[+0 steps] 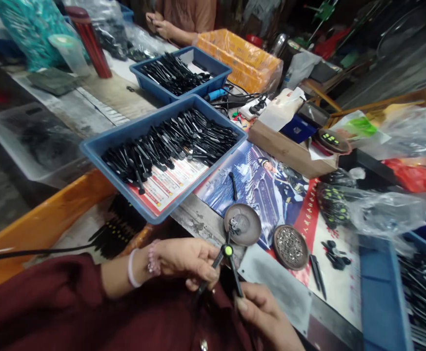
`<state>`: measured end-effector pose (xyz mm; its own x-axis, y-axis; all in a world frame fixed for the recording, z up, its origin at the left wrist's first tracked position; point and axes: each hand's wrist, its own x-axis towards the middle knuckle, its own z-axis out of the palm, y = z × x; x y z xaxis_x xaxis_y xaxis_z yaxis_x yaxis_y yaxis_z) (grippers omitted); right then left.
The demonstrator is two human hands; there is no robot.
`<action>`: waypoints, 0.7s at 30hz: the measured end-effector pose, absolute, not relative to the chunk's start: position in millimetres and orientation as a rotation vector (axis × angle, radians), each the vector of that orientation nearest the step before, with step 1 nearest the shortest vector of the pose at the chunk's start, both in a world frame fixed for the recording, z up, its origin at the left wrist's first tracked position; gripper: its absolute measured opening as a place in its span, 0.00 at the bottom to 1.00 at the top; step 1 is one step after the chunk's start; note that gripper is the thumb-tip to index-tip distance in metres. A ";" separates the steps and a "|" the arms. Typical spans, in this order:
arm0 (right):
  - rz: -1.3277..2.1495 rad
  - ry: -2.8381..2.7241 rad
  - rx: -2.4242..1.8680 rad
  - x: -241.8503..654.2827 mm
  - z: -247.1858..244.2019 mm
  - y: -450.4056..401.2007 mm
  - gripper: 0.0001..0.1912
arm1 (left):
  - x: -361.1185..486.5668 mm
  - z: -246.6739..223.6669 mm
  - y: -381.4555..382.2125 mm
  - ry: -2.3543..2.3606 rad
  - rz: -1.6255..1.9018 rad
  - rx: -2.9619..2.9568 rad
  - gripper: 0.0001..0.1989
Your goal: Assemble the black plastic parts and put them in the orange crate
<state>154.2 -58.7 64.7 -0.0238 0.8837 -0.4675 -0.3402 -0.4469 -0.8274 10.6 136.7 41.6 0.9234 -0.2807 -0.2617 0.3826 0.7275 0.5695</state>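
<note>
A black hinged tool (228,251) with a bright yellow-green round cap at its joint is held between my two hands, its legs spread apart. My left hand (189,261), with a pink bracelet and a pale band at the wrist, pinches the left leg. The right leg is gripped between thumb and fingers of my right hand (266,312). Just beyond the joint sits a round brown dish (251,225) with a few small dark parts. To its right, another dish (291,247) is filled with small shiny metal pieces.
Blue trays (165,214) of black parts stand ahead. An orange crate (240,58) is behind them, near another person's hands (163,28). A blue bin (381,287) is at right. Loose black parts (335,254) and a plastic bag (388,214) lie on the right side.
</note>
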 end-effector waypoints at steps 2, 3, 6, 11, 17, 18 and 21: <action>1.641 -0.590 -1.233 146.7 60.4 -54.0 0.20 | 15.4 33.0 138.3 0.079 -0.323 0.527 0.26; 1.617 -0.589 -1.215 142.4 57.7 -51.2 0.20 | 17.9 30.3 138.1 0.063 -0.295 0.493 0.27; 1.496 -0.638 -1.237 129.8 50.7 -43.1 0.20 | 22.6 29.3 134.5 0.090 -0.221 0.522 0.25; 1.307 -0.680 -1.333 109.8 41.2 -30.7 0.22 | 26.4 35.6 127.5 0.245 -0.123 0.581 0.20; 1.376 -0.579 -1.329 103.7 30.8 -21.0 0.23 | 30.9 35.3 129.0 0.335 -0.107 0.682 0.20; 1.371 -0.624 -1.387 108.3 30.5 -20.5 0.23 | 30.7 35.2 129.0 0.333 -0.088 0.754 0.19; 1.183 -0.773 -1.614 128.6 32.4 -20.5 0.22 | 27.4 36.4 126.3 0.340 0.018 1.195 0.11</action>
